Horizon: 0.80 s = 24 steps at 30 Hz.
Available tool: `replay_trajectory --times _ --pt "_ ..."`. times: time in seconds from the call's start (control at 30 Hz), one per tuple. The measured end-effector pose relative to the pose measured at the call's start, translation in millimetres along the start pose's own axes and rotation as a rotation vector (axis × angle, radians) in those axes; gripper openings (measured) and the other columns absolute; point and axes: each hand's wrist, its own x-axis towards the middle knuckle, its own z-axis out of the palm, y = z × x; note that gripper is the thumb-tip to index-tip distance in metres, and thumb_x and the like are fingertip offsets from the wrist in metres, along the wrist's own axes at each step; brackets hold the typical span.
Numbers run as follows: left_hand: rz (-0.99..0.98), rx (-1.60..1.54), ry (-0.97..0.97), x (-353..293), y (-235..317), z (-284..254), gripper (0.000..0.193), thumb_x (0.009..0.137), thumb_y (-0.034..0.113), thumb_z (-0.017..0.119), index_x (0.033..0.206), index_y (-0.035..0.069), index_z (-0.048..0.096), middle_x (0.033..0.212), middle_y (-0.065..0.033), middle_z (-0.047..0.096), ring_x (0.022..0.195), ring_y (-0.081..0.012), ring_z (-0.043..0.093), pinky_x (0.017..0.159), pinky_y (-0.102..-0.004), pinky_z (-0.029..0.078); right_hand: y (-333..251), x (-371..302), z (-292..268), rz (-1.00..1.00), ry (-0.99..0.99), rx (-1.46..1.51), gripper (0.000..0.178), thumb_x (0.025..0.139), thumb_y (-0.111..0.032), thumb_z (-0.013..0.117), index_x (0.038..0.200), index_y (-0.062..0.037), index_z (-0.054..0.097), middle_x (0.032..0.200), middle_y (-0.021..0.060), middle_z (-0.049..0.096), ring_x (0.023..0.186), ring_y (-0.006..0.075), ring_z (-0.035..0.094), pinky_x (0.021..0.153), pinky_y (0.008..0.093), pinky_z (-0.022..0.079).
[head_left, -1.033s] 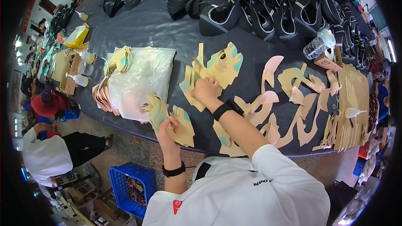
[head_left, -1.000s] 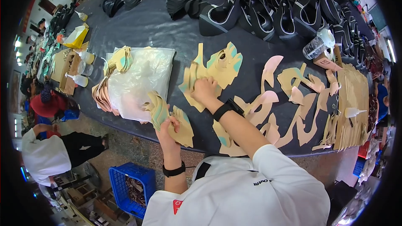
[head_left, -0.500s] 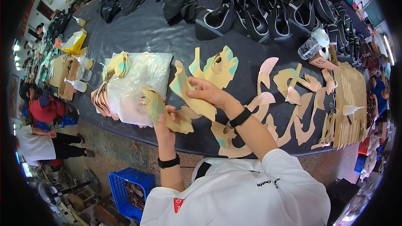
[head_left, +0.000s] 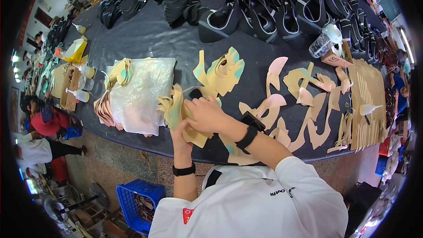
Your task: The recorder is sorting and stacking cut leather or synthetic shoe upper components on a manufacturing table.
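Note:
My left hand is closed round a bundle of tan cut shoe-upper pieces with pale green patches, held above the table's near edge. Over the same bundle lies my right hand, its bent fingers gripping the pieces; some fingertips are hidden. A small black object shows just past the right fingers, its kind unclear. Beyond the hands, more tan pieces with green patches lie on the dark table cover. A plastic bag lies left of the bundle, with a fanned stack of tan pieces on its corner.
Tan and pink curved pieces spread to the right, beside a cardboard sheet. Black wedge shoes line the far side. Glue bottles stand at left. A blue basket is on the floor.
My right hand has brought its separate tan piece left and down onto the bundle in my left hand. The two hands are now together. The view has shifted slightly.

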Motion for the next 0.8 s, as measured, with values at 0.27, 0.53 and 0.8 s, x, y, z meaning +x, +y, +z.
replay_trajectory --times 0.27,0.53,0.8 --pt "-0.052 -0.128 -0.063 1 12 -9 0.047 0.084 0.020 0.048 0.126 -0.001 0.042 0.116 -0.0159 0.056 0.102 -0.0277 0.059 0.086 -0.0387 0.049 13 6 6 0.045 -0.169 0.145 0.055 0.076 -0.046 0.059 0.107 -0.0015 0.053 0.077 0.0133 0.064 0.076 0.0307 0.061 0.080 0.0392 0.036" --pt "0.022 0.108 -0.075 -5 9 -10 0.046 0.083 0.014 0.052 0.125 -0.003 0.043 0.115 -0.0173 0.057 0.101 -0.0289 0.060 0.083 -0.0389 0.051 17 4 15 0.106 -0.199 0.292 0.047 0.081 -0.038 0.059 0.101 0.0037 0.052 0.080 0.0180 0.064 0.075 0.0322 0.063 0.070 0.0358 0.048" --pt "-0.120 -0.132 -0.102 -9 8 -22 0.051 0.078 0.012 0.051 0.125 -0.006 0.042 0.114 -0.0208 0.057 0.097 -0.0284 0.060 0.083 -0.0382 0.051 62 30 41 0.399 0.261 0.913 0.023 0.078 -0.017 0.062 0.097 -0.0043 0.060 0.084 0.0087 0.062 0.086 0.0165 0.060 0.075 0.0320 0.046"
